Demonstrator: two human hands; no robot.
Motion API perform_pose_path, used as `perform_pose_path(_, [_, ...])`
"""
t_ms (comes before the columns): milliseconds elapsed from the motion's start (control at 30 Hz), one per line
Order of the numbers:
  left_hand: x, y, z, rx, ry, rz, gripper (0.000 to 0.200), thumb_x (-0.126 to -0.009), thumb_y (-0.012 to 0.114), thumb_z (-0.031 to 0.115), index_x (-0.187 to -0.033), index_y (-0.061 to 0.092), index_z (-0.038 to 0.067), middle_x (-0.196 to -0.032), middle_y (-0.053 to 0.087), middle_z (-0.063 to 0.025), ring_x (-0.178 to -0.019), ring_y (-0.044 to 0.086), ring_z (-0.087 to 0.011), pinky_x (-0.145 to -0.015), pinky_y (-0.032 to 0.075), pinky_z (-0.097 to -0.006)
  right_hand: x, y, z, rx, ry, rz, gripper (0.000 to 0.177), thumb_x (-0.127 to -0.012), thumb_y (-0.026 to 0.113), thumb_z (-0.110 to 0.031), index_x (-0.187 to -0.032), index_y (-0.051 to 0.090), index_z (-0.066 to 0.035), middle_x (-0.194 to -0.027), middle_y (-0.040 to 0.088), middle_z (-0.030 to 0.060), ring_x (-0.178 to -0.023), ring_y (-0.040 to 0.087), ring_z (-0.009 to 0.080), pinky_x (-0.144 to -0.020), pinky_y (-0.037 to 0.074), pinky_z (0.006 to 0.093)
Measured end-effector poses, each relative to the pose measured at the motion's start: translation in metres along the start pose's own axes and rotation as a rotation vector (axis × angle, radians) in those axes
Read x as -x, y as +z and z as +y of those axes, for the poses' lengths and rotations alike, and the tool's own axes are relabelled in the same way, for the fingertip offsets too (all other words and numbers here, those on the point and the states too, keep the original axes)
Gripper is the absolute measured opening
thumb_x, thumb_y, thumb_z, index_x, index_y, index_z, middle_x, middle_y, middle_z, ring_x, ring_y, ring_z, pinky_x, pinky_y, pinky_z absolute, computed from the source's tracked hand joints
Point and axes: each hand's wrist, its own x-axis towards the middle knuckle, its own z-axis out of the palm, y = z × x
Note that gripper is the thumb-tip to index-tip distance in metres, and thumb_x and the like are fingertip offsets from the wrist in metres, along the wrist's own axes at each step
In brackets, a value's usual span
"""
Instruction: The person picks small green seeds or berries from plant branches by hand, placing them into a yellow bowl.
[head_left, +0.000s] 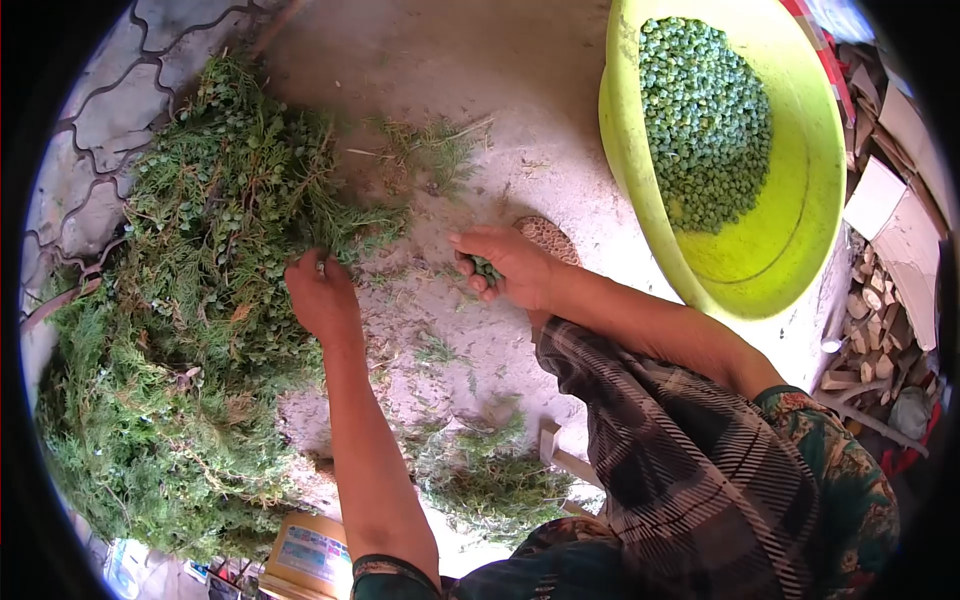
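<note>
My left hand (322, 294) is at the right edge of a large heap of green, scaly-leaved branches (225, 220), its fingers pinched together; what they grip is too small to make out. Small round green cones dot the heap. To the right, my right hand (505, 266) is curled round several green cones (486, 269), which show between its fingers. A yellow-green basin (790, 255) at the upper right holds a large pile of loose green cones (700, 120).
A round patterned object (548, 240) lies just behind my right hand. Loose sprigs (495, 470) are scattered on the floor. Chopped wood (875, 310) and cardboard (905, 240) lie at the far right. A yellow container (308, 555) stands at the bottom left.
</note>
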Motion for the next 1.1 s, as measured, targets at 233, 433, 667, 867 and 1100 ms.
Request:
perform_pose_path(233, [0.01,-0.009,-0.006,1.297,-0.546,-0.3,0.008,-0.086,0.059,0.013,-0.091,0.056,0.006,-0.074,0.053,0.0016,-0.069,0.051,-0.0078,-0.059,0.041,-0.0223,0.005,0.004,0.001,0.03,-0.027,0.022,0.025,-0.084,0.062,-0.032,-0.077,0.05,-0.011,-0.065,0.05,-0.0005,-0.05,0.047,0.0093,-0.041,0.035,0.0241])
perform_pose_path(433, [0.034,-0.029,0.036,1.506,-0.656,-0.499,0.025,-0.084,0.063,0.013,-0.106,0.052,0.007,-0.082,0.055,0.0028,-0.067,0.05,-0.0053,-0.057,0.04,-0.02,0.015,0.025,-0.009,0.122,-0.043,-0.198,0.022,-0.081,0.066,-0.027,-0.084,0.055,-0.008,-0.063,0.051,0.0004,-0.045,0.042,0.0052,-0.037,0.029,0.0201])
perform_pose_path(667, [0.048,-0.041,0.055,1.656,-0.757,-0.516,0.041,-0.084,0.064,0.009,-0.12,0.047,0.005,-0.094,0.058,0.0009,-0.078,0.053,-0.0059,-0.068,0.043,-0.0216,0.016,0.031,-0.001,0.25,-0.142,-0.217,0.022,-0.083,0.064,-0.026,-0.088,0.055,-0.007,-0.063,0.051,-0.0001,-0.044,0.04,0.0038,-0.036,0.028,0.0202])
perform_pose_path(867, [0.048,-0.04,0.059,1.67,-0.735,-0.407,0.042,-0.082,0.066,0.008,-0.12,0.048,0.003,-0.095,0.059,0.0001,-0.082,0.053,-0.0084,-0.075,0.042,-0.0247,0.024,0.038,0.007,0.408,0.026,-0.389,0.024,-0.087,0.061,-0.028,-0.088,0.055,-0.004,-0.064,0.049,-0.0005,-0.048,0.038,0.0041,-0.04,0.029,0.0202])
perform_pose_path(1100, [0.048,-0.04,0.065,1.592,-0.763,-0.4,0.034,-0.081,0.068,0.011,-0.111,0.053,0.005,-0.088,0.057,0.0012,-0.08,0.052,-0.0101,-0.075,0.041,-0.0264,0.017,0.044,-0.003,0.373,-0.22,-0.019,0.022,-0.082,0.062,-0.025,-0.087,0.059,-0.004,-0.062,0.05,-0.0013,-0.055,0.044,0.0045,-0.046,0.036,0.0221])
